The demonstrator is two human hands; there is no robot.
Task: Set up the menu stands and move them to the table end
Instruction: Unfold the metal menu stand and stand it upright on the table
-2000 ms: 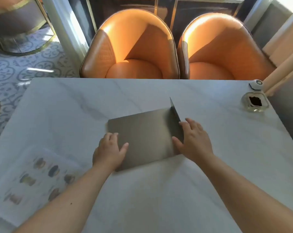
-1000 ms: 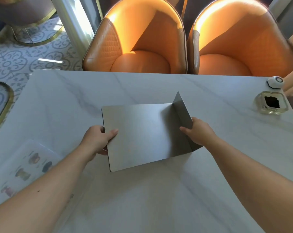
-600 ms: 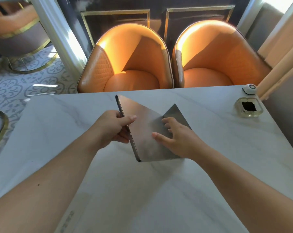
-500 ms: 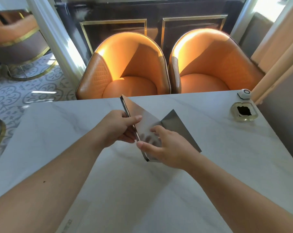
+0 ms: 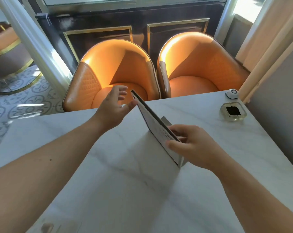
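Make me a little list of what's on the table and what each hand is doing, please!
table: white marble top
menu stand: standing on edge near the table's middle, tilted
right hand: pinching the stand's near end
left hand: open, fingers spread, close beside the stand's far top corner; contact unclear
glass dish: far right corner, something dark inside
small white device: just beyond the dish
chairs: two orange ones behind the table
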